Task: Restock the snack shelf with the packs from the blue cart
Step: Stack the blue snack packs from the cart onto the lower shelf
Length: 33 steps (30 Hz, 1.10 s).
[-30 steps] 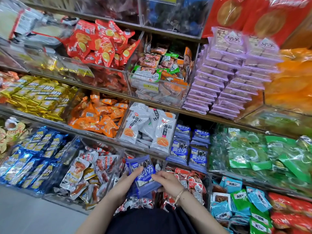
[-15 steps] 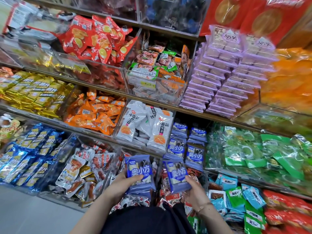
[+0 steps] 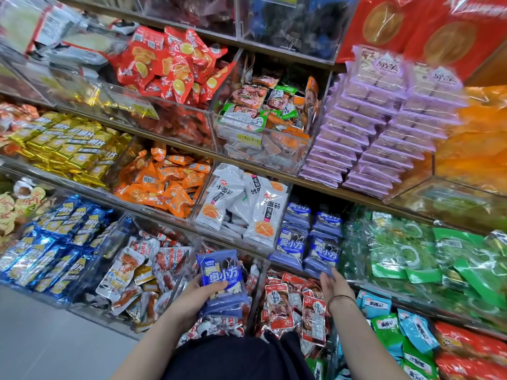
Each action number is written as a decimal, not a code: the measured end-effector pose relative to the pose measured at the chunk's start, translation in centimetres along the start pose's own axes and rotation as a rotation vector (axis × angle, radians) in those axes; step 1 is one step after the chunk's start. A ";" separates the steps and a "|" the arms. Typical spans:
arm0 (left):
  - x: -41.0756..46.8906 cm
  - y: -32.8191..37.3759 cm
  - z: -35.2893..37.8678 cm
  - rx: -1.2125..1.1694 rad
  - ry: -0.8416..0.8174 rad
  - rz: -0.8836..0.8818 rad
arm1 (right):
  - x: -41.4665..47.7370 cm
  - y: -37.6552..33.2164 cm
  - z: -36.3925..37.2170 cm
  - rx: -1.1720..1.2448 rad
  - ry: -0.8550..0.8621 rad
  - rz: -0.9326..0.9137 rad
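Blue-purple snack packs (image 3: 219, 270), a small stack, are gripped by the left hand (image 3: 192, 297) just below the clear bin of white gluten-strip packs (image 3: 247, 204), the landmark for all positions given. The fingers curl under the stack and the thumb lies across the front of the top pack, whose printed face is turned toward the camera. Matching packs on the shelf (image 3: 293, 242) stand in two rows immediately beside the white packs, on the side toward the green packs (image 3: 406, 250). The right hand (image 3: 337, 283), with a thin bracelet (image 3: 341, 298) at its wrist, reaches up to the row farther from the white packs. Its fingers are straight and held together, with their tips against the lower edge of the front pack (image 3: 323, 252); the hand does not close round it. The two hands are well apart, with a bin of red packs (image 3: 282, 300) below the white packs and between them. On the opposite side of the white packs lie loose orange packs (image 3: 164, 182). Above the blue-purple rows, one shelf higher than the white packs, lilac packs (image 3: 367, 127) are piled in two columns. Well below the white packs, at the lower edge of the view, a dark garment (image 3: 233, 357) fills the space between the forearms.
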State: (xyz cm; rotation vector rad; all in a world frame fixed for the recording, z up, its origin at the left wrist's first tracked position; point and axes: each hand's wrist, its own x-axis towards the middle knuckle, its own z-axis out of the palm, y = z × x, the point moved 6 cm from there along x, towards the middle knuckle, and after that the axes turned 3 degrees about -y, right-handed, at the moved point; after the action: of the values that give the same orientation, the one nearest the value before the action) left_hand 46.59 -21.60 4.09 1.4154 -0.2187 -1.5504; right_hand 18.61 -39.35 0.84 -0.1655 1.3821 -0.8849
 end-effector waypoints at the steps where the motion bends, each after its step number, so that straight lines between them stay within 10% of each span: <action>1: 0.0 -0.1 -0.1 -0.003 0.000 -0.002 | -0.1 0.2 0.1 -0.003 -0.019 0.026; 9: 0.2 -0.4 0.1 0.017 -0.014 -0.008 | -1.0 1.9 -1.7 0.059 -0.029 0.026; 20: -0.1 0.1 2.4 0.159 -0.070 -0.044 | -10.4 8.7 8.8 -1.080 -0.752 -0.067; 33: 1.6 -1.2 -0.2 0.143 0.110 -0.078 | -8.6 9.2 6.2 -0.773 -0.608 0.162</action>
State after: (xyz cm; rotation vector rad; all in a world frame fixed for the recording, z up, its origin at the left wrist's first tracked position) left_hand 46.39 -22.07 2.18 1.6340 -0.2134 -1.5391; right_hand 28.78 -30.09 3.62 -0.8289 1.0687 -0.0950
